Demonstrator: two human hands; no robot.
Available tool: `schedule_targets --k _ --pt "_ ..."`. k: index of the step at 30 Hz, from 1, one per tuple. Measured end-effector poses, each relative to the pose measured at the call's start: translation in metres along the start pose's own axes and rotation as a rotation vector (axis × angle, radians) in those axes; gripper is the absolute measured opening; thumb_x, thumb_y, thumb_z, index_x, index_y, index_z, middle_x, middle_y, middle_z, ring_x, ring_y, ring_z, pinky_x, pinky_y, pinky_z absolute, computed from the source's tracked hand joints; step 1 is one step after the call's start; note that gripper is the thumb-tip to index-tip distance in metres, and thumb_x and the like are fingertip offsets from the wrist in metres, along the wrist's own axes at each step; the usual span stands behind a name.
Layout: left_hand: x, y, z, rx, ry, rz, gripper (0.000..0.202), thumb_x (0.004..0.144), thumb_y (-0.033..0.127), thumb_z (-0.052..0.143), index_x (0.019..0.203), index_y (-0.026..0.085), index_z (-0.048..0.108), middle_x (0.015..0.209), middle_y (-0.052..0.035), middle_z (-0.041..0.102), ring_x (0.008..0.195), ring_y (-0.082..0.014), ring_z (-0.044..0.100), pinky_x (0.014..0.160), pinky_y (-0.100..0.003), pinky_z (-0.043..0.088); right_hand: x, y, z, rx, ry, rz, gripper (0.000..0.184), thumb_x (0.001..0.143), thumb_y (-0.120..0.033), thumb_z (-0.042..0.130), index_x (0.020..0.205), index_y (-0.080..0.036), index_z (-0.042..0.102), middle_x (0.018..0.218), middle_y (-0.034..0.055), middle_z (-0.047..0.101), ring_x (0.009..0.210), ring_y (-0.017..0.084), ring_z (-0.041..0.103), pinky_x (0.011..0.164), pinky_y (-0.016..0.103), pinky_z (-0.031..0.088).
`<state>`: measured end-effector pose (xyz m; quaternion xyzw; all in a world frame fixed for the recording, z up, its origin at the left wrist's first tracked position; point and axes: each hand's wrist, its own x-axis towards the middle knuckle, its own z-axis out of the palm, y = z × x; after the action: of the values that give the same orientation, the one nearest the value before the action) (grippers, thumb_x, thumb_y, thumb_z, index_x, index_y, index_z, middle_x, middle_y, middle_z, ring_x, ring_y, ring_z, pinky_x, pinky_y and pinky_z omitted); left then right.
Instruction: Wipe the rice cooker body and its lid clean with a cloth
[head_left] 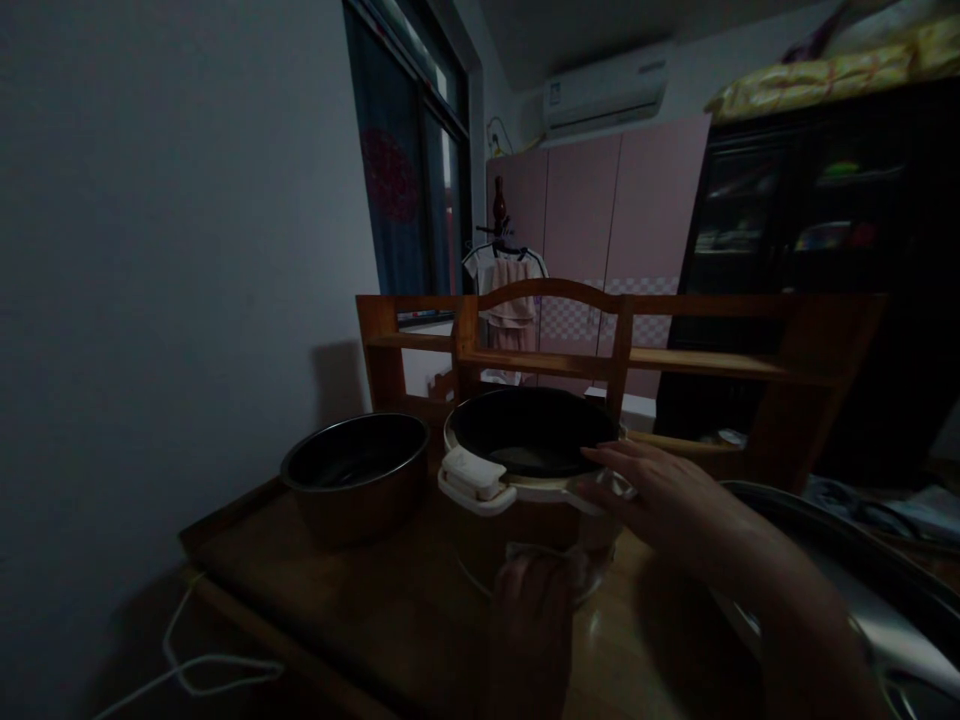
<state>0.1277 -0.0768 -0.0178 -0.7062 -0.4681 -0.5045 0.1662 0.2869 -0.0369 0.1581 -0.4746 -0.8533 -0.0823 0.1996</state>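
Note:
A round rice cooker with a pale rim, a dark open inside and a white latch block stands in the middle of the wooden table. My left hand is at the cooker's lower front with its fingers curled. Something pale and blurred shows by those fingers, and I cannot make out what it is. Over the cooker's right rim lies my right hand, fingers stretched out toward the opening. Its fingertips are at the rim's edge; the thumb side is dim. Left of the cooker sits a dark-lined metal pot.
A large round metal piece with a dark rim lies at the right, under my forearm. Behind the cooker rises a wooden shelf frame. A white cord hangs by the table's left edge, near the wall.

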Motion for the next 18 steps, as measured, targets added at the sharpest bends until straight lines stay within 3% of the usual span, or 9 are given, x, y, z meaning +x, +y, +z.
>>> schedule_targets --k 3,5,6,8,11,13,16,18 --pt "-0.018 -0.018 0.003 -0.012 -0.015 0.019 0.028 0.095 0.016 0.038 0.097 0.022 0.065 0.089 -0.0032 0.070 0.087 -0.0208 0.062 0.083 -0.039 0.050 0.000 -0.003 -0.002 0.010 -0.012 0.006 0.053 0.096 -0.053 0.044 0.132 -0.018 0.061 0.132 0.0140 0.062 0.119 0.033 0.060 0.097 0.050 0.051" --pt "-0.033 -0.035 0.007 -0.034 -0.183 0.149 0.030 0.092 0.013 0.041 0.107 0.023 0.065 0.096 -0.0035 0.071 0.089 -0.0199 0.064 0.084 -0.038 0.052 0.000 -0.005 -0.004 0.011 -0.023 0.018 0.054 0.096 -0.053 0.044 0.132 -0.017 0.061 0.133 0.0145 0.061 0.120 0.033 0.059 0.098 0.050 0.051" --pt "-0.041 -0.043 0.009 -0.022 -0.194 0.132 0.033 0.091 0.011 0.040 0.106 0.024 0.066 0.098 -0.0038 0.072 0.089 -0.0201 0.066 0.087 -0.039 0.053 0.001 -0.007 -0.004 0.004 -0.030 0.029 0.053 0.096 -0.052 0.045 0.132 -0.016 0.061 0.134 0.0152 0.060 0.120 0.033 0.059 0.098 0.050 0.051" --pt "-0.054 -0.057 0.014 -0.019 -0.175 0.148 0.031 0.091 0.015 0.040 0.101 0.025 0.068 0.089 -0.0019 0.073 0.079 -0.0185 0.068 0.081 -0.036 0.057 0.002 -0.011 -0.003 -0.019 -0.044 0.060 0.052 0.096 -0.049 0.046 0.132 -0.015 0.061 0.134 0.0164 0.060 0.120 0.033 0.060 0.098 0.050 0.051" --pt "-0.064 -0.068 0.017 -0.010 -0.085 0.089 0.029 0.092 0.019 0.040 0.092 0.024 0.068 0.085 -0.0039 0.074 0.079 -0.0189 0.070 0.073 -0.031 0.058 -0.001 -0.019 0.000 -0.063 -0.043 0.093 0.046 0.095 -0.040 0.047 0.130 -0.014 0.062 0.134 0.0172 0.060 0.119 0.033 0.060 0.096 0.047 0.054" --pt "-0.065 -0.070 0.016 -0.028 -0.059 0.056 0.032 0.093 0.021 0.037 0.085 0.026 0.068 0.081 -0.0032 0.074 0.075 -0.0176 0.070 0.072 -0.029 0.058 -0.007 -0.026 0.002 -0.101 -0.005 0.049 0.038 0.094 -0.029 0.047 0.123 -0.018 0.067 0.132 0.0145 0.062 0.120 0.033 0.060 0.093 0.045 0.057" --pt "-0.060 -0.071 0.007 -0.068 -0.064 -0.009 0.029 0.092 0.023 0.039 0.081 0.027 0.066 0.077 -0.0018 0.074 0.071 -0.0167 0.070 0.070 -0.027 0.057 -0.020 -0.040 -0.002 -0.164 0.122 -0.078 0.036 0.088 -0.019 0.045 0.109 -0.024 0.074 0.137 0.0094 0.058 0.127 0.036 0.052 0.095 0.053 0.054" --pt "-0.056 -0.071 -0.002 -0.089 -0.070 -0.066 0.023 0.090 0.023 0.044 0.087 0.027 0.066 0.080 -0.0019 0.074 0.072 -0.0169 0.070 0.069 -0.026 0.056 -0.031 -0.055 -0.012 -0.158 0.168 -0.122 0.042 0.089 -0.021 0.044 0.124 -0.025 0.066 0.148 0.0066 0.046 0.132 0.036 0.047 0.099 0.053 0.052"
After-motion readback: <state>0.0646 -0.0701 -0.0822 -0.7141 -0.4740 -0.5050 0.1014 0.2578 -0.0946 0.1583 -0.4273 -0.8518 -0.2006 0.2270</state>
